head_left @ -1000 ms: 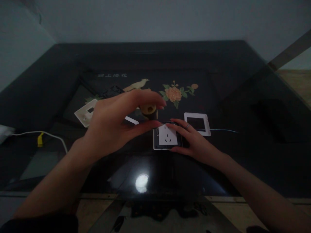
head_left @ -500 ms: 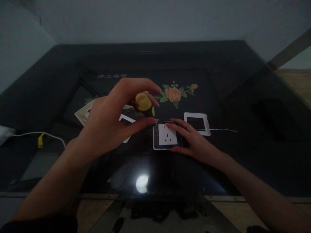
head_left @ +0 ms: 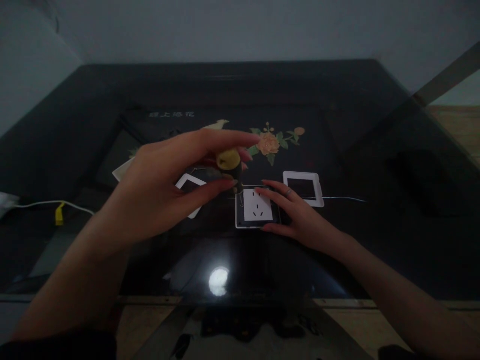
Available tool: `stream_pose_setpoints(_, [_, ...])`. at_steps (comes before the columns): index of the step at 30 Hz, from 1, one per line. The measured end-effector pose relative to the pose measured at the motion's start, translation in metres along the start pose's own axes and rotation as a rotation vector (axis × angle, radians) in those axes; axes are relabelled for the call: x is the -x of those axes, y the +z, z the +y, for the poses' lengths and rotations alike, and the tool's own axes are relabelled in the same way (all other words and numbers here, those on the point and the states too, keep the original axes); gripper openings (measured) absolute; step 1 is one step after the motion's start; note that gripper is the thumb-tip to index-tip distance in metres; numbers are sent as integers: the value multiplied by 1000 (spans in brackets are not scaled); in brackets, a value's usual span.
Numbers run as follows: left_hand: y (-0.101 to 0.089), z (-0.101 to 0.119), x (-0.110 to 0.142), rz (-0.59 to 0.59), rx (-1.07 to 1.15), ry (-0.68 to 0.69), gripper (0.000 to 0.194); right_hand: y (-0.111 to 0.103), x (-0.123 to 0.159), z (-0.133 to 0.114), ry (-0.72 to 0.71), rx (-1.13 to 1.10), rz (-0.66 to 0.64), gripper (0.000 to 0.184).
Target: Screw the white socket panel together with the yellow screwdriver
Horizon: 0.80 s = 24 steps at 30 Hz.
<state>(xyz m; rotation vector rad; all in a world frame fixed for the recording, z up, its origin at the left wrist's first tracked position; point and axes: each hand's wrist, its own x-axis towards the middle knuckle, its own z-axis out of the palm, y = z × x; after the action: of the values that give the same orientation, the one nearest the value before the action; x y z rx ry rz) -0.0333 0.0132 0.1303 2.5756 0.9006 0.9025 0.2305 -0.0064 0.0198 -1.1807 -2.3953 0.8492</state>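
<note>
The left hand (head_left: 165,186) is curled around the yellow-and-black handle of a screwdriver (head_left: 229,161), thumb nearest, its thin shaft slanting down to the left side of a socket panel (head_left: 257,206); in this dim light I can't be sure the tip sits in a screw. The right hand (head_left: 303,215) lightly clasps the panel, fingertips on its far edge and face, thumb at the near edge, on the glossy dark table (head_left: 270,265). The handle looks light and rigid, best taken by its thick end; the panel seems stiff, light plastic, apt to skate on that slick top unless held by opposite edges. One white frame (head_left: 194,215) lies to its left, another frame (head_left: 318,190) just beyond the right hand, and a white cable (head_left: 41,204) with a yellow tag (head_left: 59,214) lies far left
</note>
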Motion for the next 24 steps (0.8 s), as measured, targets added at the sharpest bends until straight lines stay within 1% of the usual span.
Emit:
stream_pose_setpoints(3, [3,0,-2,45,-98,8,43,1,0,0,-6,5,11,71])
stream_pose_setpoints(5, [4,2,-3,57,-111,0,48,1,-1,0,-15,7,13,71])
stream_pose_setpoints(6, [4,3,-3,44,-70,-14,53,1,-1,0,-17,8,14,71])
stream_pose_setpoints(8, [3,5,-2,-15,88,-63,62,1,-1,0,-16,7,14,70])
stream_pose_setpoints(10, [1,6,-1,-87,247,-110,64,1,-1,1,-8,7,14,71])
stream_pose_setpoints(12, [0,6,0,-119,303,-117,63,0,-1,1,-4,9,14,71])
stream_pose_setpoints(14, [2,4,1,-83,284,-97,59,0,-1,1,-2,12,13,71])
stream_pose_setpoints(17, [9,1,0,53,188,-33,44,0,-2,0,2,9,12,70])
stream_pose_setpoints(19, [11,0,-2,102,96,10,36,0,-1,-1,1,7,12,70])
stream_pose_setpoints(21, [10,2,-2,78,69,3,38,-1,-1,-1,-2,5,11,69])
stream_pose_setpoints(24, [4,6,-2,-29,211,-91,54,0,-1,0,-7,3,14,70])
